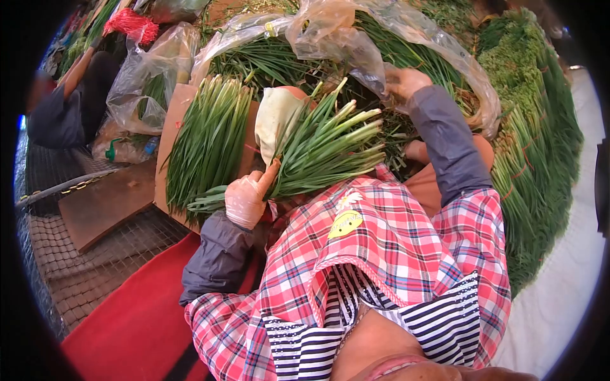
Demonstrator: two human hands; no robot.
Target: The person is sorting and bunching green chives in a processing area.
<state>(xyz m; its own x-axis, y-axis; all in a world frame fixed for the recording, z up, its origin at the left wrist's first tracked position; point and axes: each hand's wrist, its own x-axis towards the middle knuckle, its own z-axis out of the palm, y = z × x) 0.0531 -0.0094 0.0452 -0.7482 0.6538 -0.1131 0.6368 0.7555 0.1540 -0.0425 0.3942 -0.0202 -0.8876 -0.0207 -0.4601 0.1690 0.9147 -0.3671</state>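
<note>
My left hand (246, 198), in a thin, torn whitish glove, is closed around a bunch of garlic chives (333, 143). The pale cut ends of this bunch point right and its leaf tips trail left past the wrist. Farther out, my right hand (406, 84) is at the rim of a clear plastic bag (356, 47) with loose chives inside; its fingers are smeared by motion. Beside the left hand, a thick pile of chives (213, 136) lies on a cardboard sheet (171, 120), pale ends away from me. A cream cloth patch (273, 120) covers my knee.
Bundled greens (534, 146) are stacked along the right, beside a white sheet (559, 254). At the upper left are red ties (131, 26), another plastic bag (149, 82) and a person's arm (76, 73). A cardboard piece (105, 203) lies on netting at the left.
</note>
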